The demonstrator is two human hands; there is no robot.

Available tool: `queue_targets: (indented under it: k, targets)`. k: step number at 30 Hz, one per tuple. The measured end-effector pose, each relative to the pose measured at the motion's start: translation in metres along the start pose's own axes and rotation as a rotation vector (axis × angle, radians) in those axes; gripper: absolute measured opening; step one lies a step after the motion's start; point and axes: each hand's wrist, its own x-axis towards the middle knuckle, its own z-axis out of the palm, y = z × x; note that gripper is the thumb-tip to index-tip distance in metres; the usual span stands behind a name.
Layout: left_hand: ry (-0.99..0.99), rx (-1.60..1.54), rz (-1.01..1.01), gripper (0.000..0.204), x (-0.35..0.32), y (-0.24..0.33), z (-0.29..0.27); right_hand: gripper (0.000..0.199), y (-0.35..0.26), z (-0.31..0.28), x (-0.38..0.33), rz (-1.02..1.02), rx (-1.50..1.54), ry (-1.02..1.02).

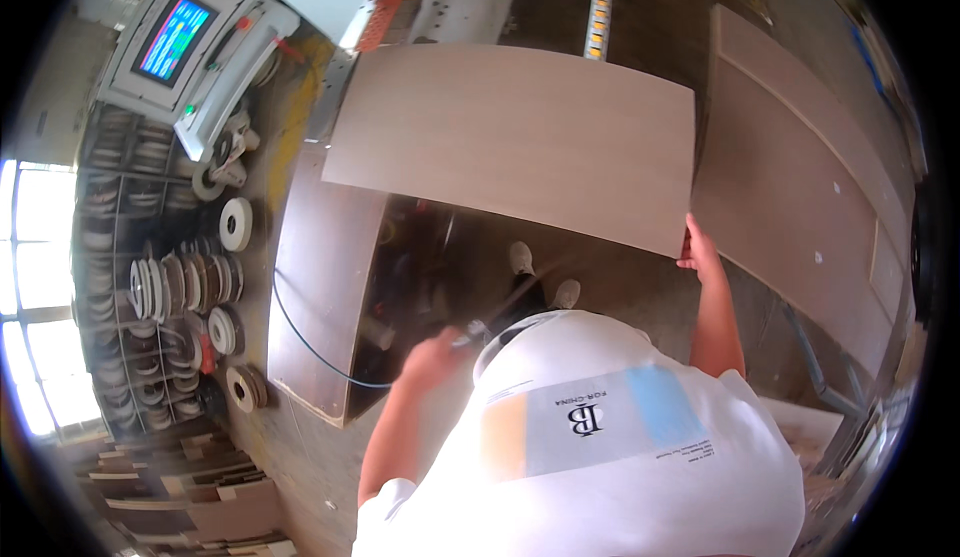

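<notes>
A large light-brown wooden board (520,137) lies nearly level in front of me, its far edge at the edge-banding machine. My right hand (702,249) is closed on its near right corner, fingers along the right edge. Lower and to the left, my left hand (436,359) is closed around what looks like a silvery air blow gun (470,334), smeared by motion. A thin blue hose (310,346) runs over the side cabinet towards that hand; where it joins the tool is hidden.
A brown-topped cabinet (320,287) stands at the left under the board. More large panels (800,197) lie at the right on a metal frame. A control panel with a screen (172,39) is far left, above rolls of edge banding (185,285). Board offcuts (190,497) are stacked at lower left.
</notes>
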Motion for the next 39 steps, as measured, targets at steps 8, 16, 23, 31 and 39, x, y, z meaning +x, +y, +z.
queue_targets:
  k: [8, 16, 23, 31, 39]
  targets:
    - [0.871, -0.683, -0.529, 0.046, 0.052, -0.252, -0.019, 0.063, -0.01, 0.027, -0.005, -0.059, 0.158, -0.043]
    - [0.73, -1.477, -0.338, 0.028, 0.148, -0.111, -0.065, 0.053, -0.018, 0.026, -0.026, -0.052, 0.14, 0.101]
    - [0.039, -0.392, 0.241, 0.041, 0.187, -0.014, 0.0, 0.05, -0.032, 0.033, -0.05, -0.035, 0.147, 0.071]
    - [-0.063, 0.007, 0.459, 0.042, 0.116, -0.028, -0.038, 0.059, -0.003, 0.042, -0.029, 0.013, 0.15, 0.05]
    - [0.249, -1.397, 0.009, 0.026, 0.163, -0.034, -0.07, 0.068, 0.071, 0.047, 0.024, -0.1, 0.041, 0.188]
